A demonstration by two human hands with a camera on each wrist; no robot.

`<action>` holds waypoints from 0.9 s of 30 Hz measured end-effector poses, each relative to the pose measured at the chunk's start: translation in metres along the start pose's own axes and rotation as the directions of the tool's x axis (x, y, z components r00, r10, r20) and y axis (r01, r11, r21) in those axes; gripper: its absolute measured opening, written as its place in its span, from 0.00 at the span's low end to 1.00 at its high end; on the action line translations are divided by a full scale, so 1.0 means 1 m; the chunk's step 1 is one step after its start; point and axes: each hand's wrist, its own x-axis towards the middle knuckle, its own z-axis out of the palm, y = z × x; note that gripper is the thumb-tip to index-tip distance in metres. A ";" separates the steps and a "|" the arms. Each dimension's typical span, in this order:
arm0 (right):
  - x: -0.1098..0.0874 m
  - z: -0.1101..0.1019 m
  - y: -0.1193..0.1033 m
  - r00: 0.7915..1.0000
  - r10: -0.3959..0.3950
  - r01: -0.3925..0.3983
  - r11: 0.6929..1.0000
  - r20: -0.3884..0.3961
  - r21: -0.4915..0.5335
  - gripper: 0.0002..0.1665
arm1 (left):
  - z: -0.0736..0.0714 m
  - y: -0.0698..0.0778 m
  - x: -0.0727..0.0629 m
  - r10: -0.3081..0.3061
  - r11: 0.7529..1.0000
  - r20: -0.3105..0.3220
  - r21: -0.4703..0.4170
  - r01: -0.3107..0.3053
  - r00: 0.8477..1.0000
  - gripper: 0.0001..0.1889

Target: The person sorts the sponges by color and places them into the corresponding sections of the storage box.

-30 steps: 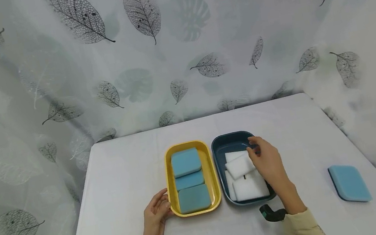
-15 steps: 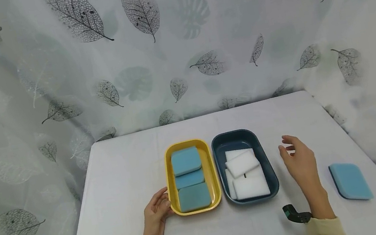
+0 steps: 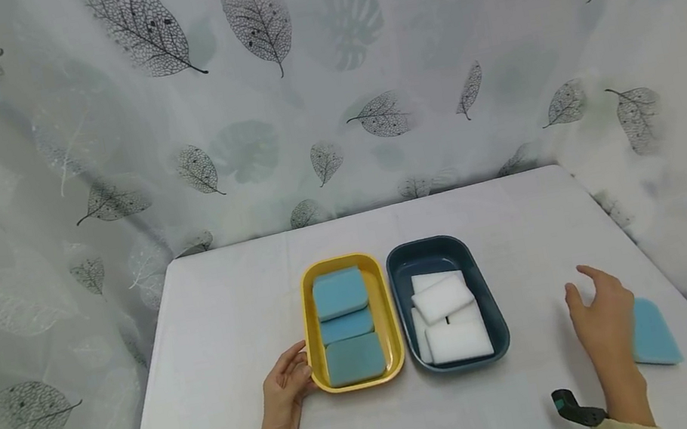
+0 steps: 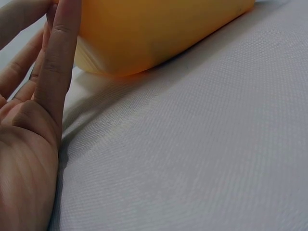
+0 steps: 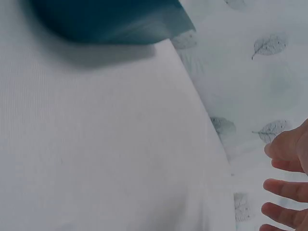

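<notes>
My left hand [image 3: 286, 387] rests its fingertips on the left rim of a yellow tray [image 3: 395, 339]. In the left wrist view its fingers [image 4: 55, 67] lie fairly straight along the tray's outer wall [image 4: 144, 33]. Inside the tray lie 3 blue sponges [image 3: 354, 360] in a column. My right hand [image 3: 607, 325] is empty, thumb and fingers spread, and it partly covers a lone blue sponge [image 3: 656, 336] at the table's right. In the right wrist view, the fingers [image 5: 288, 190] are apart with nothing between them.
A dark blue tray [image 3: 498, 317] stands right beside the yellow one, with several white sponges [image 3: 459, 341] piled in it. All sit on a white-covered table [image 3: 227, 296]. A leaf-patterned curtain [image 3: 322, 95] hangs behind and along both sides.
My right hand has left the white sponges in the dark blue tray and moved right to the lone blue sponge, its fingers spreading. My left hand has stayed at the yellow tray.
</notes>
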 end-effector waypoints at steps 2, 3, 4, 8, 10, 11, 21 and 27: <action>-0.001 -0.004 0.005 1.000 0.003 -0.003 1.000 -0.020 -0.011 0.25 | 0.000 0.000 0.000 0.000 1.000 -0.002 -0.004 0.000 1.000 0.27; -0.001 -0.006 0.008 1.000 0.010 -0.010 1.000 -0.023 -0.020 0.26 | 0.000 0.000 0.000 0.002 1.000 -0.001 -0.005 -0.002 1.000 0.27; -0.001 -0.009 0.010 1.000 0.016 -0.016 0.999 -0.024 -0.029 0.26 | 0.000 0.000 -0.001 0.004 1.000 0.000 -0.007 -0.004 1.000 0.27; 0.000 -0.016 0.020 0.995 0.097 -0.096 0.988 0.007 -0.118 0.30 | 0.000 0.000 -0.001 0.010 1.000 0.008 -0.012 -0.010 1.000 0.27; 0.001 -0.018 0.024 0.986 0.163 -0.156 0.973 0.030 -0.168 0.33 | 0.000 0.000 -0.001 0.012 1.000 0.007 -0.012 -0.012 1.000 0.27; 0.000 -0.019 0.027 0.979 0.199 -0.187 0.963 0.043 -0.191 0.34 | 0.001 0.000 -0.001 0.011 1.000 0.006 -0.013 -0.011 1.000 0.27; -0.005 -0.027 0.040 0.928 0.347 -0.302 0.912 0.133 -0.278 0.39 | 0.000 -0.001 0.000 0.014 1.000 0.002 -0.018 -0.014 1.000 0.27; -0.010 -0.026 0.046 0.929 0.352 -0.309 0.910 0.118 -0.278 0.38 | 0.000 -0.001 0.000 0.014 1.000 0.004 -0.021 -0.014 1.000 0.27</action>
